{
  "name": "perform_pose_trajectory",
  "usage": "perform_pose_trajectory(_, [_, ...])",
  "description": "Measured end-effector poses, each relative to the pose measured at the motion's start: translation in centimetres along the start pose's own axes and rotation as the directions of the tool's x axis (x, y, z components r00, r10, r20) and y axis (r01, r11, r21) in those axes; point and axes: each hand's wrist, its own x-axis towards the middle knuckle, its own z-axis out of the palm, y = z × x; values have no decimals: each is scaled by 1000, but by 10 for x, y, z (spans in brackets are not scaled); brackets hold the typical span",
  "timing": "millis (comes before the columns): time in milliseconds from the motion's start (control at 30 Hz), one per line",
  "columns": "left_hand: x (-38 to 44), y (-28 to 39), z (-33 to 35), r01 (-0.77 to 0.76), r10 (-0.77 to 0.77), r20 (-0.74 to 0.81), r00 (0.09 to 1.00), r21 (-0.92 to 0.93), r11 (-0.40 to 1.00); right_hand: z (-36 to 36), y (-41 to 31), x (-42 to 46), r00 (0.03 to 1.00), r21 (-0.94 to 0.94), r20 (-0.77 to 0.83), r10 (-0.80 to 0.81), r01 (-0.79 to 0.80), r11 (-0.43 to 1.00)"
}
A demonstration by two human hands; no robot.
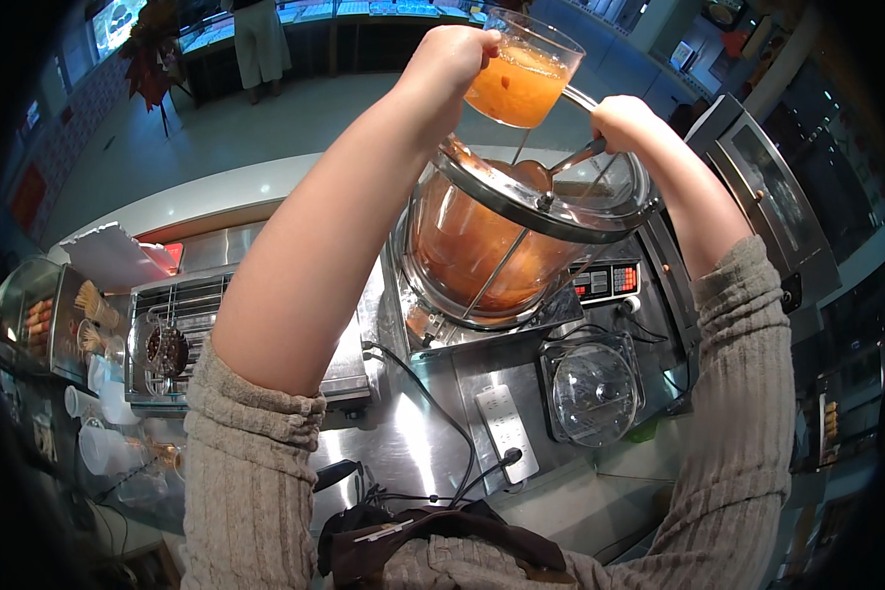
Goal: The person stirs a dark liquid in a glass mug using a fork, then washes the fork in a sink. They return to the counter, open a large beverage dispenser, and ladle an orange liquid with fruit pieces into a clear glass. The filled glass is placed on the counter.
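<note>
My left hand (453, 59) grips a clear plastic cup (525, 77), partly filled with an orange drink, above the rim of a large clear drum-shaped container (479, 247). Orange liquid fills much of this container, which has a metal rim and thin metal rods. On the right, my right hand (623, 125) is closed around the dark handle of a metal ladle (579, 156). The ladle's bowl hangs inside the container's mouth, below the cup. Part of the ladle's bowl is hard to make out.
A power strip (507, 434) with cables lies on the steel counter, left of a clear plastic lid (594, 394). A scale keypad (608, 280) stands behind the lid. At left are a grill rack (184, 295), skewers (97, 304) and plastic cups (105, 448). A person (260, 44) stands beyond the counter.
</note>
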Motion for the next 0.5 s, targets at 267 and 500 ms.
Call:
perform_pose_trajectory(267, [27,-26,-2,-127,132,80,988,-65,990,-4,-13,11,969,-57,223,-104,119,991])
perform_pose_trajectory(500, [36,-32,-12,-155,165,86,982,-121,981,0,-27,4,864,156,461,-202,145,977])
